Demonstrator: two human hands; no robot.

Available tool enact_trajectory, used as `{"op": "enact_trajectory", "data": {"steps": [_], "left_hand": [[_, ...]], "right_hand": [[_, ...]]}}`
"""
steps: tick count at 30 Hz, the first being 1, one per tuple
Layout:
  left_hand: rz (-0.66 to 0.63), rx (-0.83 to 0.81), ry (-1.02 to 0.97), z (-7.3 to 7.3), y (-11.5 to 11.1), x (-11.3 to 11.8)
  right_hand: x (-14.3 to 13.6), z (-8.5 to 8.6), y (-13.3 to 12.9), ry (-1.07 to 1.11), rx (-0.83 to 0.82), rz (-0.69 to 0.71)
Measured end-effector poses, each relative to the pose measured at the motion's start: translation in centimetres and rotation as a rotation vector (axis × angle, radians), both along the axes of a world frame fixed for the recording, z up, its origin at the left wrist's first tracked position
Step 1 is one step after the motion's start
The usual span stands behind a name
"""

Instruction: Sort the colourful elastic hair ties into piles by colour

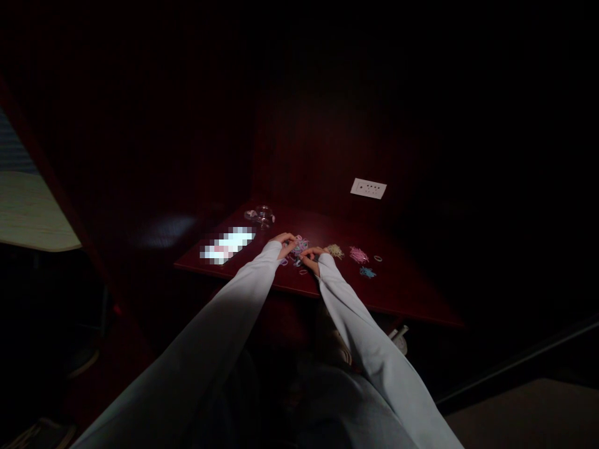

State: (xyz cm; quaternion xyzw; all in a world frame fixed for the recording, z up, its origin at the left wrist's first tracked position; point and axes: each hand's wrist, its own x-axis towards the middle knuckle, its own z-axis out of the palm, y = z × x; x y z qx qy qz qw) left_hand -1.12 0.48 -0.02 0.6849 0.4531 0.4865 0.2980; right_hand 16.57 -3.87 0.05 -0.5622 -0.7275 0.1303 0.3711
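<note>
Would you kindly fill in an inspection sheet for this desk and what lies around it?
Surface: dark red wooden desk, dimly lit.
Job's things: mixed pile of small coloured elastic loops under both hands; sorted heaps to its right: cream, pink, blue.
Clutter: clear glass dish; bright blurred flat item.
Hands: left hand and right hand both touch the mixed pile; grip unclear.
Cables: nothing seen.
Surroundings: white socket plate on dark red panel; pale tabletop at left.
</note>
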Motion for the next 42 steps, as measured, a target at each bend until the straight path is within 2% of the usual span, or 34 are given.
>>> {"op": "enact_trajectory", "data": {"steps": [3, 13, 20, 26, 35, 42], "left_hand": [[0.008, 0.081, 0.139, -0.3, -0.2, 0.2], [-0.021, 0.105, 0.403, -0.7, -0.6, 0.5], [0.015, 0.092, 0.323, -1.1, 0.7, 0.2], [0.018, 0.104, 0.263, -1.4, 1.3, 0.2], [0.007, 0.102, 0.340, -1.3, 1.0, 0.5], [-0.007, 0.133, 0.385, -1.5, 0.7, 0.4]], "right_hand": [[0.2, -0.1, 0.2, 0.010, 0.013, -0.013], [0.5, -0.3, 0.2, 0.049, 0.073, 0.028], [0.2, -0.4, 0.2, 0.122, 0.038, -0.029], [-0.1, -0.5, -0.1, -0.008, 0.085, -0.003], [0.1, -0.3, 0.0, -0.038, 0.130, 0.026], [-0.1, -0.2, 0.0, -0.018, 0.112, -0.009]]}}
